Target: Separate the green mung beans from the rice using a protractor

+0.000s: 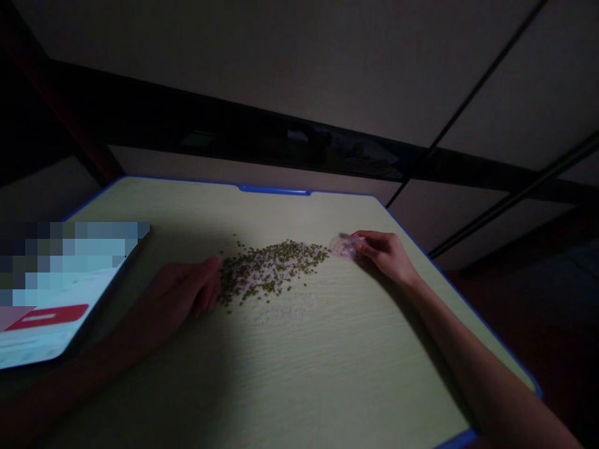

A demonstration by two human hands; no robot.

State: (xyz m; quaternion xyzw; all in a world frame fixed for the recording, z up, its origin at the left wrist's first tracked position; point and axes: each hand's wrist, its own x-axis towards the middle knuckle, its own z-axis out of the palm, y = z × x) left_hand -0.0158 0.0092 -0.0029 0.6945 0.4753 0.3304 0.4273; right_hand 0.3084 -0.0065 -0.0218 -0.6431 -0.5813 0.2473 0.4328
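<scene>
A spread pile of green beans mixed with white rice-like grains (271, 265) lies across the middle of the table. My left hand (189, 287) is at the pile's left end, its fingers curled and pressed together; whatever they hold, if anything, is hidden. Off the right end of the pile, my right hand (381, 252) pinches a small see-through plastic piece with pinkish marks (345, 247). That piece rests on or just over the tabletop, and its exact kind is unclear in the dim light. A thin scatter of white grains (285, 312) lies nearer to me, below the pile.
The pale table (327, 380) has a blue edge with a blue handle-like strip (275, 190) at the far side. A lit screen (70, 293), partly pixelated, stands at the left. Pale cabinet panels (281, 56) with a dark band rise behind the table.
</scene>
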